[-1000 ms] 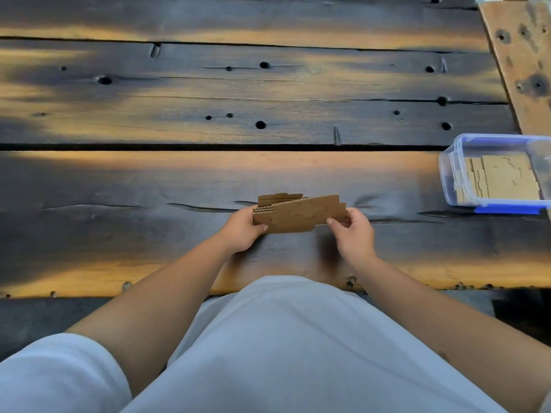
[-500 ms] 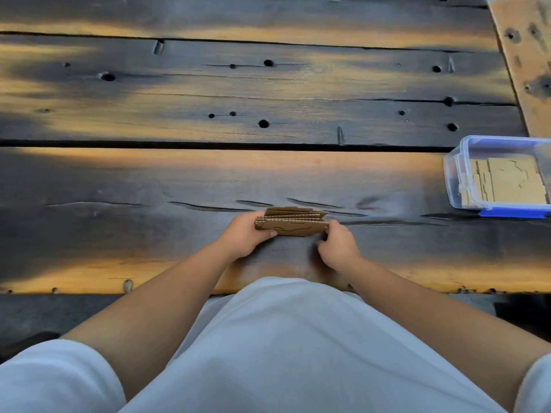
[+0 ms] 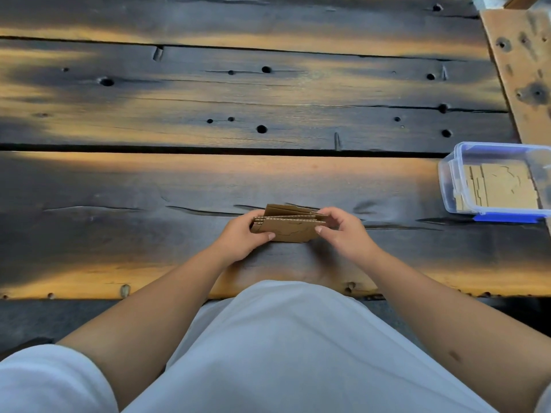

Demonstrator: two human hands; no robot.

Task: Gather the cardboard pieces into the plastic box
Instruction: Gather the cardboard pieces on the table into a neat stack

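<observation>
Your left hand [image 3: 241,239] and right hand [image 3: 343,231] pinched a cardboard stack [image 3: 290,226] by its ends near the table's [image 3: 179,186] front edge; box [image 3: 495,180] sat at the right edge, holding cardboard.

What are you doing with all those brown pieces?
A person is tidying up. Both hands, the left hand and the right hand, hold a small stack of cardboard pieces over the wooden table. A clear plastic box sits off to the right with some cardboard already inside. The stack in the hands has not gone in yet.
</observation>
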